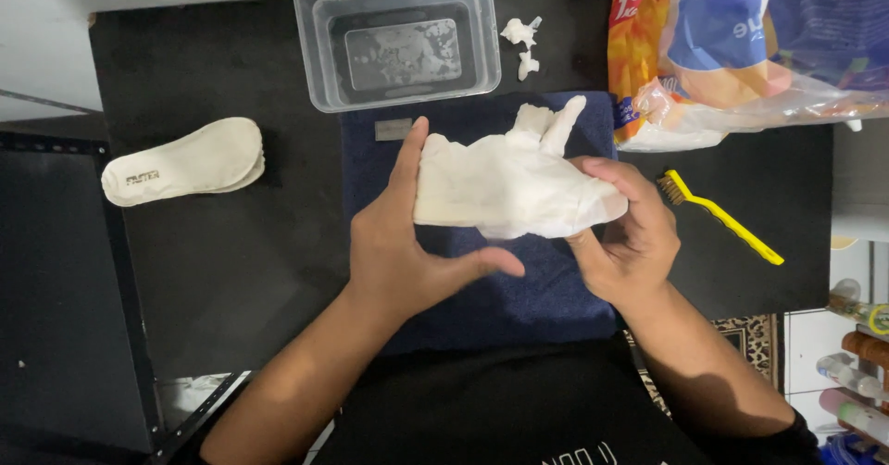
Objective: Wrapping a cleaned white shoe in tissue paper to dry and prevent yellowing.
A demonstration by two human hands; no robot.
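Note:
A lump wrapped in crumpled white tissue paper [509, 182] is held between both hands above a dark blue towel [519, 298] on the black table. My left hand [412, 243] presses its flat fingers against the bundle's left end, thumb stretched out underneath. My right hand [625, 238] grips the bundle's right end, fingers curled over the top. What is inside the paper is hidden.
A clear plastic tub [398, 34] stands at the back. White insoles [185, 161] lie at the left. Scraps of tissue [521, 43] sit beside the tub. A yellow-handled brush [722, 215] lies at the right, below a colourful plastic bag [741, 39]. Bottles [857, 372] stand at far right.

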